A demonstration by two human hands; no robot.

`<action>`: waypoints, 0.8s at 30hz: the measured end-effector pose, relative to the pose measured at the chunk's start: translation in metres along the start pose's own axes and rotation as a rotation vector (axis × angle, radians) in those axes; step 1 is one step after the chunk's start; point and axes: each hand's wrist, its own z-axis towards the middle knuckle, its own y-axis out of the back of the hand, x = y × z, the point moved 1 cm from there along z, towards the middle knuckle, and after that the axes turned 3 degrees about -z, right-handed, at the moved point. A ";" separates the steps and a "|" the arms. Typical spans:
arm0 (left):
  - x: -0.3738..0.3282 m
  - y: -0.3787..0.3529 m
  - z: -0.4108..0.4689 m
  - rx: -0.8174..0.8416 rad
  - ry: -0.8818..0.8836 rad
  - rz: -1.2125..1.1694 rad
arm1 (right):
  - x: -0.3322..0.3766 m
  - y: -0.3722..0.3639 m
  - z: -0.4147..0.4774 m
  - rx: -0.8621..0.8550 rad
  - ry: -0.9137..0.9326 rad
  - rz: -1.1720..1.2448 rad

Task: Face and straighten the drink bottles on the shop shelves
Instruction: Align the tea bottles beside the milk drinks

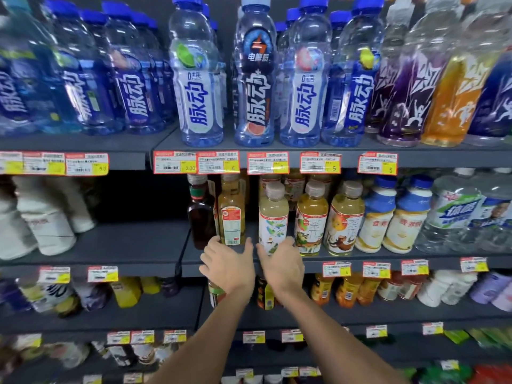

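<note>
Left hand (227, 268) fingers clasp the amber plastic bottle (231, 207), right hand (280, 266) fingers the pale floral-labelled bottle (273, 220): twist the amber one's back label rearward, keeping both upright at the front edge of the grey shelf (313, 266).

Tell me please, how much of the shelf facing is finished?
Done: the top-shelf bottles show their logos. In hand: the left hand grips the amber bottle, back label outward; the right hand grips the pale bottle. Left: turning the amber one, and a lower-shelf bottle showing its barcode.
</note>
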 end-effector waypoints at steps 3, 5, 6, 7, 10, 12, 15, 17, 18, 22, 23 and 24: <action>-0.011 -0.010 -0.003 -0.057 0.033 -0.008 | -0.008 0.003 0.000 0.023 0.016 0.028; -0.015 -0.016 -0.003 -0.079 0.054 -0.016 | -0.012 0.005 0.001 0.041 0.011 0.061; -0.016 -0.018 -0.004 -0.083 0.062 -0.018 | -0.013 0.005 0.001 0.046 0.008 0.072; -0.016 -0.020 -0.003 -0.087 0.071 -0.018 | -0.013 0.006 0.002 0.050 0.008 0.080; -0.016 -0.025 -0.002 -0.096 0.094 -0.011 | -0.014 0.007 0.002 0.057 0.027 0.091; -0.016 -0.028 -0.002 -0.094 0.100 0.012 | -0.015 0.007 0.003 0.056 0.033 0.097; -0.014 -0.030 -0.002 -0.090 0.090 0.071 | -0.016 0.007 0.003 0.061 0.032 0.111; -0.013 -0.031 -0.002 -0.082 0.089 0.084 | -0.016 0.007 0.003 0.072 0.032 0.113; -0.013 -0.031 -0.002 -0.080 0.089 0.083 | -0.016 0.008 0.003 0.077 0.034 0.111; -0.011 -0.027 0.000 -0.057 0.064 0.104 | -0.019 0.009 0.005 0.081 0.045 0.109; -0.009 -0.024 0.000 -0.048 0.045 0.117 | -0.019 0.009 0.005 0.082 0.048 0.113; -0.006 -0.021 0.000 -0.039 0.018 0.132 | -0.018 0.010 0.004 0.085 0.052 0.117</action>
